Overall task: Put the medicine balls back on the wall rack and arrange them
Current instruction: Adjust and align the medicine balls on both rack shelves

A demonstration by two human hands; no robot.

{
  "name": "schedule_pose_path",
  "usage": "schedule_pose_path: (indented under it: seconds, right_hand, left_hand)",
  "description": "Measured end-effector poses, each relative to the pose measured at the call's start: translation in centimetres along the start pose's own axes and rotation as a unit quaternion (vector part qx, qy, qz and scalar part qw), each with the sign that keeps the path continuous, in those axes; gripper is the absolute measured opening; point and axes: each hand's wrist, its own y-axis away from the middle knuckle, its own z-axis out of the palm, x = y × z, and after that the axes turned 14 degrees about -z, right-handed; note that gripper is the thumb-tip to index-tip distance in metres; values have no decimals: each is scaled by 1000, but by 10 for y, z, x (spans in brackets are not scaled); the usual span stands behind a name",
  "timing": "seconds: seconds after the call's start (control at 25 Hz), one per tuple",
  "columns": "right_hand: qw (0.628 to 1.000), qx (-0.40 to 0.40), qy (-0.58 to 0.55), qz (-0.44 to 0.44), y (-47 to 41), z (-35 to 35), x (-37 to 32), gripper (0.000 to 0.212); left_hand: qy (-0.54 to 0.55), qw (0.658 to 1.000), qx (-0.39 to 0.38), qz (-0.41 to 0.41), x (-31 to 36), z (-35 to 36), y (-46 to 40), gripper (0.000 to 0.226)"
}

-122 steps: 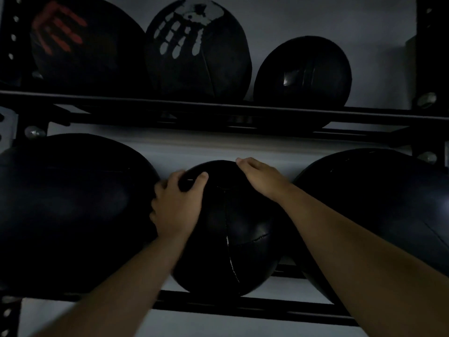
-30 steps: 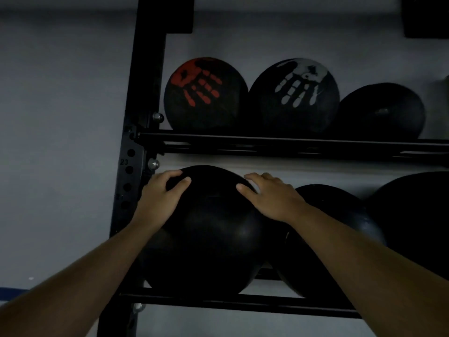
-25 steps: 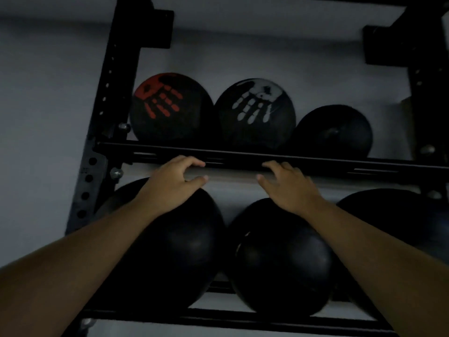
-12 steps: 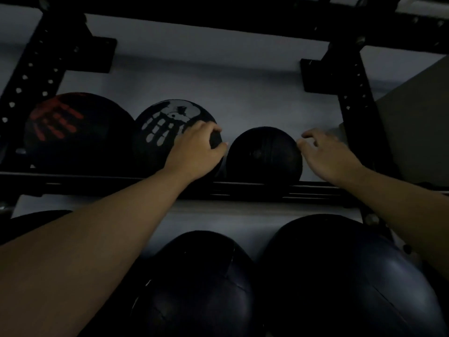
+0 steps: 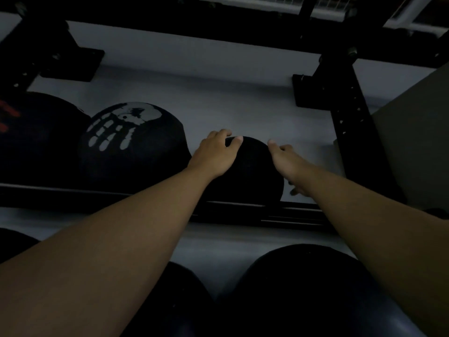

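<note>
A small plain black medicine ball (image 5: 252,171) sits on the upper shelf rail (image 5: 286,215) of the black wall rack. My left hand (image 5: 216,154) lies on its upper left side with fingers curled over the top. My right hand (image 5: 286,164) cups its right side. To the left stands a ball with a white handprint (image 5: 131,147), and further left a ball with red marks (image 5: 31,137), cut off by the frame edge. Two large black balls (image 5: 311,293) fill the lower shelf, partly hidden by my forearms.
A black perforated upright (image 5: 349,122) rises just right of the small ball, with a bracket on the grey wall. A second upright and bracket (image 5: 60,57) stand at upper left. A black crossbeam (image 5: 218,27) runs overhead. A grey panel (image 5: 413,132) is at far right.
Both hands left the lower-shelf balls and rose to the upper shelf. In the last half second they closed in from either side onto the small plain ball; the view tilted upward.
</note>
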Motion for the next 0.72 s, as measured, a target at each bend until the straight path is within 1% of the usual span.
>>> schedule_pose_path:
  seconds: [0.08,0.16,0.24,0.32,0.56,0.72]
  right_hand:
    - [997,-29,-56,33,-7,6,8,92]
    - [995,-33,-89,32,-12,18,14,99]
    - [996,-20,-88,18,-17,28,15,104]
    - [997,-11,-72,2,-24,34,11,107]
    - [998,24,-50,-35,-46,47,5,97]
    - [995,-2,-76,-61,-56,43,15,97]
  left_hand:
    - [-1,1000,-13,-8,4,12,-6,64]
    - [-7,1000,9,-6,4,20,-12,58]
    - [-17,999,40,-4,2,24,-12,53]
    - [-20,998,55,-13,-2,23,-12,52]
    - [-29,994,92,-52,-6,25,-4,54]
    - [-37,985,151,-74,1,41,4,53]
